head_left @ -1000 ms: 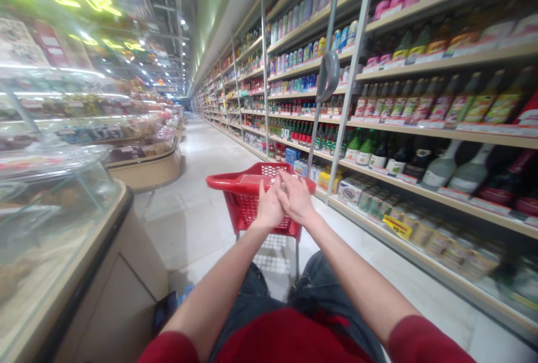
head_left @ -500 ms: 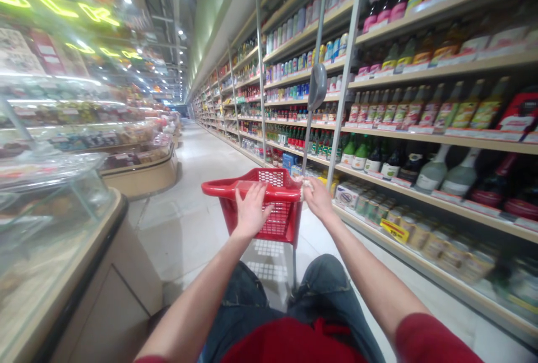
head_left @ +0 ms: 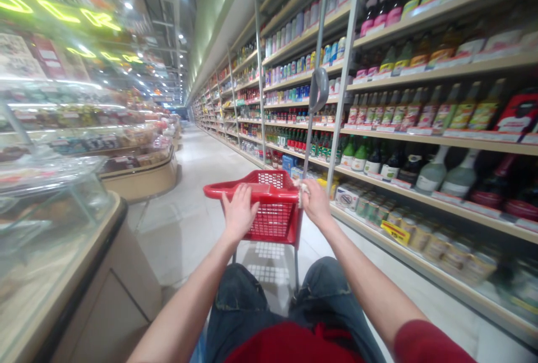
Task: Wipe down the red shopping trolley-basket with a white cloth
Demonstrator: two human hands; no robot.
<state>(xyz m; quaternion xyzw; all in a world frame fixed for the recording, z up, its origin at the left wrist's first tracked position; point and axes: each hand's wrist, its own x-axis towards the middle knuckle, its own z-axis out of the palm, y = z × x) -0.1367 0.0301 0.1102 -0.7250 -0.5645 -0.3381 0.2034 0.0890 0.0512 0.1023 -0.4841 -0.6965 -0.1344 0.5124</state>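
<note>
A red plastic shopping cart (head_left: 273, 217) with a mesh basket stands in front of my knees. My left hand (head_left: 240, 209) rests on top of its red handle (head_left: 275, 192), fingers spread over the bar. At the right end of the handle, my right hand (head_left: 314, 201) is closed on a crumpled whitish cloth or wrap (head_left: 300, 186). Just beyond that hand rises a thin grey pole (head_left: 309, 142) with a grey loop (head_left: 318, 90) on it. Whether the hand also grips the pole or the cart is hidden.
Long shelves (head_left: 441, 139) of bottles and cans line the right side. On the left stand a glass-topped counter (head_left: 121, 206) and a rounded display (head_left: 143, 178) with packaged goods. A pale tiled floor (head_left: 197, 156) runs between them.
My left hand has slid left along the handle. The cart has shifted slightly right and down in view, and my right hand remains at the handle's right end.
</note>
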